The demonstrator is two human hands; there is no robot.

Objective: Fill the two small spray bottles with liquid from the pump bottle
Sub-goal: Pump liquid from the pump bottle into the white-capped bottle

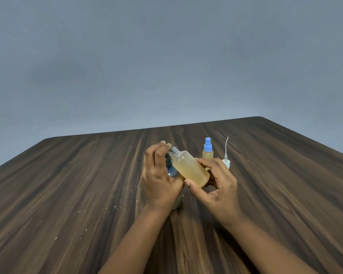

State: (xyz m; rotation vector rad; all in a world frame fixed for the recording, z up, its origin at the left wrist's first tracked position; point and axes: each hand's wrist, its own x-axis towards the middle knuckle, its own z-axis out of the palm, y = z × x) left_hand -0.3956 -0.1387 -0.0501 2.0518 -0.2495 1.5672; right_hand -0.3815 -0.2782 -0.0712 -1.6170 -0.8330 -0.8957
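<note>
An uncapped small spray bottle point(190, 169), mostly full of amber liquid, tilts with its threaded neck at the dark nozzle of the pump bottle point(171, 172). A blue-capped spray bottle point(208, 150) holding amber liquid stands upright behind, near a white spray head point(226, 162).

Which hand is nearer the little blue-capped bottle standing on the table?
Right. The right hand is just in front of the blue-capped bottle, gripping the uncapped bottle; the left hand is farther left, on the pump bottle.

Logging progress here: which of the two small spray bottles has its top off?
The tilted bottle held in the right hand: bare threaded neck. The other spray bottle stands behind it with its blue sprayer on.
</note>
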